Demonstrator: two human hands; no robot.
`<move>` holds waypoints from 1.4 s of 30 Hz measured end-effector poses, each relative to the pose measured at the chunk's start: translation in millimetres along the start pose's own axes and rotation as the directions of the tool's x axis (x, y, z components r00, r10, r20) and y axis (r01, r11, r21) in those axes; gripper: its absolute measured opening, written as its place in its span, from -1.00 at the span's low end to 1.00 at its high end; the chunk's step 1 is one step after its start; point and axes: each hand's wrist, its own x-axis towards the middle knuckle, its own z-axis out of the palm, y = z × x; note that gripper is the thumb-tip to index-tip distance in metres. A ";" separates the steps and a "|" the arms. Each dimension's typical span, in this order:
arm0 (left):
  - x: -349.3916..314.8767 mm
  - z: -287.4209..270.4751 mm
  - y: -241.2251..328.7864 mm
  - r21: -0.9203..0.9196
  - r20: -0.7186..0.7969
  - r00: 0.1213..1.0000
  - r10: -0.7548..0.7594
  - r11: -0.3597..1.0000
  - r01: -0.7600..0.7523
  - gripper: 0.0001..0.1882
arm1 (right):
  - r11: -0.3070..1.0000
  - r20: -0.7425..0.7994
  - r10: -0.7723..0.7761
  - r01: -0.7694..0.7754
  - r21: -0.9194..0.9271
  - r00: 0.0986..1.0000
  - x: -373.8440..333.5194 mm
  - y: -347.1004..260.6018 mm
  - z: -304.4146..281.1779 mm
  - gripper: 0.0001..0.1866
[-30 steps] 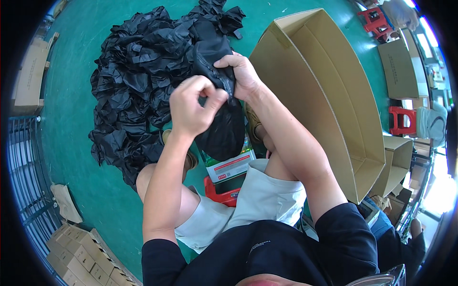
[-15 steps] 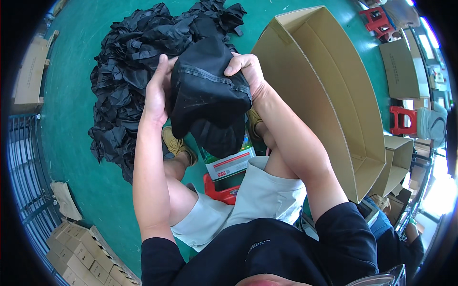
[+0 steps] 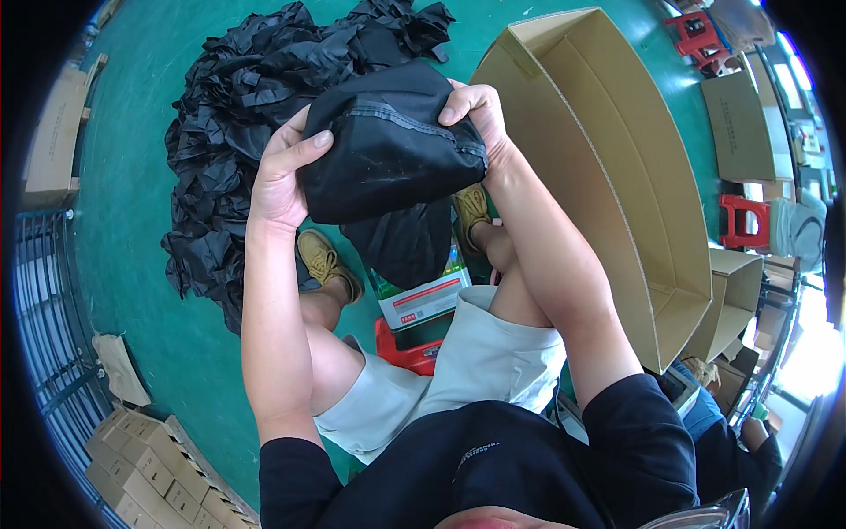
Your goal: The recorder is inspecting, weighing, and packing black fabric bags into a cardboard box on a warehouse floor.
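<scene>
A piece of black sewn fabric, with a stitched seam across it, is stretched between my two hands above my feet. My left hand grips its left edge, thumb on top and the other fingers behind. At the right edge my right hand pinches the cloth between thumb and curled fingers. Below it, more black cloth lies over a white and green printed box between my legs; I cannot tell whether the two are joined. A large heap of crumpled black fabric spreads on the floor beyond my left hand.
A tall open cardboard box stands close to my right arm, with a smaller open carton behind it. A red plastic piece sits between my thighs. Stacked cartons are at lower left. Another person's arm shows at lower right.
Both hands have moved apart and spread the fabric wider. My right hand went slightly right; my left thumb has come down onto the cloth.
</scene>
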 end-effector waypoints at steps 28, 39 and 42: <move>-3.4 -5.8 -3.2 -0.068 0.116 0.990 0.083 0.995 -0.076 -0.33 | 0.996 0.053 -0.040 0.044 -0.073 0.998 -5.0 -12.6 -0.9 -0.50; -7.7 -13.9 5.1 -0.313 0.179 0.978 0.104 0.949 -0.044 -0.28 | 0.980 0.093 -0.109 0.122 -0.157 0.990 1.2 -18.7 -7.6 -0.62; -11.2 -8.7 5.3 -0.374 0.296 0.954 0.042 0.924 0.075 -0.24 | 0.980 0.120 -0.127 0.143 -0.137 0.985 0.9 -22.7 -13.8 -0.64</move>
